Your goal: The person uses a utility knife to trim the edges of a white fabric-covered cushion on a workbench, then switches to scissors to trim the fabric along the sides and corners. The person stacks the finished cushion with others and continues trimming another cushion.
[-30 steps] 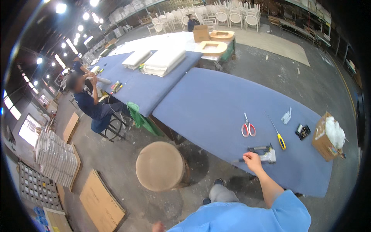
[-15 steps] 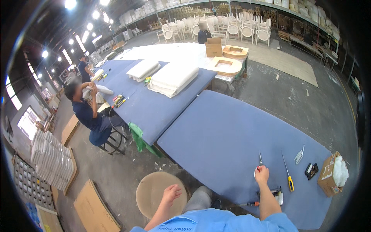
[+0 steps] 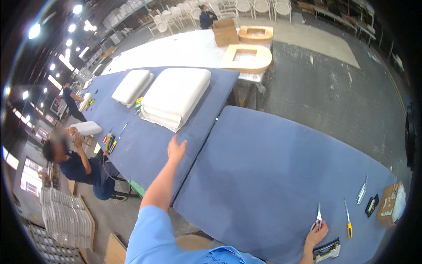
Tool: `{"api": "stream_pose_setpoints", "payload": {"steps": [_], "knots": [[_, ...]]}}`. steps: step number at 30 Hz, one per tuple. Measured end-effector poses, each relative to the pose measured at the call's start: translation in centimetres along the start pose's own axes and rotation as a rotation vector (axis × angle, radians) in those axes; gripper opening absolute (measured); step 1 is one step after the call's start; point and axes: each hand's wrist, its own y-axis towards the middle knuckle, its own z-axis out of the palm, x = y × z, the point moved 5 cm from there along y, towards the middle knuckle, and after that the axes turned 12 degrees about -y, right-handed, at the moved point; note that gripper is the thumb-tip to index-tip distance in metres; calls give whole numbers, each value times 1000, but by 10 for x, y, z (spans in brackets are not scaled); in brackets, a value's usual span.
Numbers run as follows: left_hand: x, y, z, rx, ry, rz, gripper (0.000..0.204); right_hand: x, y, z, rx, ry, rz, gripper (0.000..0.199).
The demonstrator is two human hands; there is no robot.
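My left hand (image 3: 176,150) is stretched out over the far blue table (image 3: 145,145), fingers apart, holding nothing; it hovers just short of a stack of white seat cushions (image 3: 176,97). My right hand (image 3: 317,232) rests on the near blue table (image 3: 272,167) at the handles of a pair of scissors (image 3: 318,216), touching them. Whether it grips them is unclear. A staple gun (image 3: 327,250) lies right under that hand.
A yellow-handled screwdriver (image 3: 348,218), a small metal tool (image 3: 361,191), a black object (image 3: 372,205) and a cardboard box (image 3: 390,203) lie at the right. A second cushion (image 3: 132,86) lies further back. A seated person (image 3: 74,163) works at the left. Wooden seat frames (image 3: 246,57) stand behind.
My left arm has risen from near my lap and reached forward across the table toward the cushions. My view has swung closer to the tables. My right hand stays by the scissors.
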Motion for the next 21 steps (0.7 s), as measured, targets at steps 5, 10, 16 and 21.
{"api": "stream_pose_setpoints", "payload": {"steps": [5,10,16,21], "knots": [[-6,95,47,-37,454,110,67,1,-8,6,-124,-376,-28,31],[-13,135,51,87,635,227,35,9,-9,14,-166,-315,-41,31],[-50,132,32,224,774,479,26,0,-12,18,-184,-277,-35,29],[-128,68,29,313,677,754,36,-6,-15,19,-268,-222,-78,29]]}}
